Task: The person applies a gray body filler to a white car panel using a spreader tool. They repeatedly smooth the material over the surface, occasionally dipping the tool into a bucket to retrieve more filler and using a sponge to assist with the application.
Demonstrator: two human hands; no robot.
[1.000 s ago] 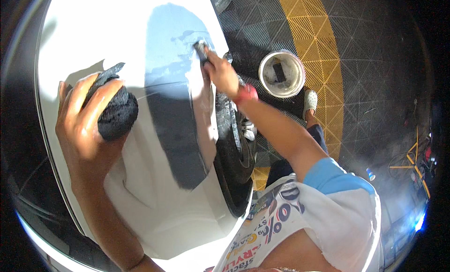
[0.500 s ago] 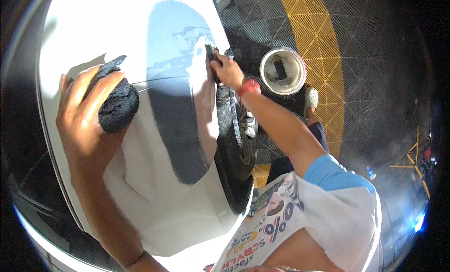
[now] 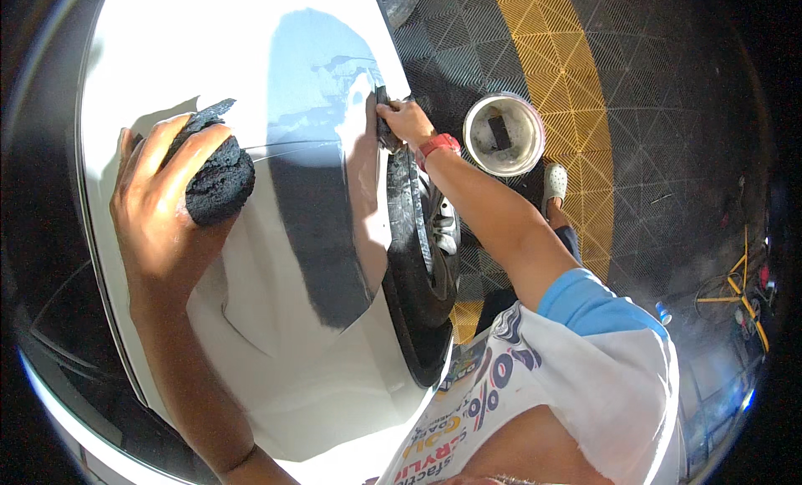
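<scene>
your left hand (image 3: 163, 213) is clenched around a black sponge (image 3: 219, 177), pressed flat on the white car panel (image 3: 276, 84) so its face meets the paint. your right hand (image 3: 403, 119) grips a dark cloth (image 3: 384, 126) at the panel's edge, above the tyre (image 3: 418, 259). a bucket (image 3: 503, 134) stands near on the floor (image 3: 635, 109).

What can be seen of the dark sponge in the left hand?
The dark sponge is a rounded, black, coarse-textured pad that looks porous and soft. A thin flap or corner sticks up at its top edge. It lies against the white car panel in bright sun, casting a small shadow to its upper left. The left hand grips it from the left side, fingers curled over its top. Nothing else touches it.
</scene>
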